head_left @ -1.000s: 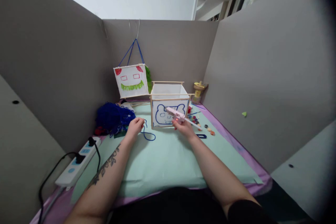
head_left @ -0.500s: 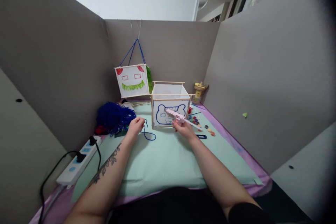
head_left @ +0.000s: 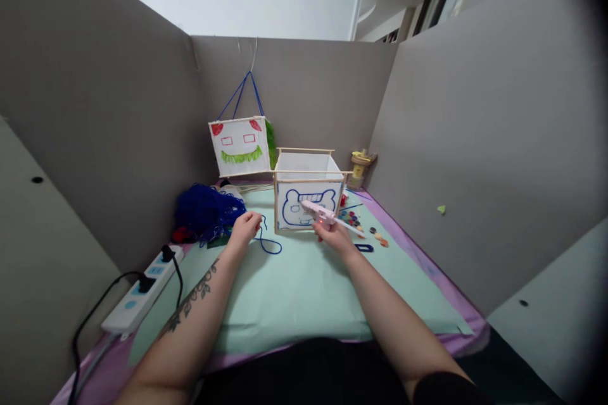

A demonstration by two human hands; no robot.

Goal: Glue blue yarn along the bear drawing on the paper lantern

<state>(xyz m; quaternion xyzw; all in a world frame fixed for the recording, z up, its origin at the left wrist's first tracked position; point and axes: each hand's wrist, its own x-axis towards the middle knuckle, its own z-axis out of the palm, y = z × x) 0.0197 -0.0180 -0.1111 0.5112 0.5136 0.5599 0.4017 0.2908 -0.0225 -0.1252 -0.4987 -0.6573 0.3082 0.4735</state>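
My right hand (head_left: 335,238) grips a pale pink hot glue gun (head_left: 325,215) with a white glue stick out of its back end. A small light glows orange on the gun. Behind it stands a white box lantern (head_left: 289,205) on a frame of thin wooden sticks, its front drawn with a blue bear face. My left hand (head_left: 246,228) is closed on a blue yarn (head_left: 272,252), which loops onto the table at its right. The pinched part of the yarn is hidden by the fingers.
A second lantern (head_left: 240,147) hangs at the back left. Tangled blue yarn (head_left: 206,212) lies left of my left hand, near a power strip (head_left: 142,294) with black cords. Coloured buttons (head_left: 379,236) and a dark blue looped item (head_left: 365,248) lie right. Grey partitions (head_left: 304,88) enclose the table.
The glue gun and my right hand have shifted very slightly. My left hand and the yarn stay as they were.
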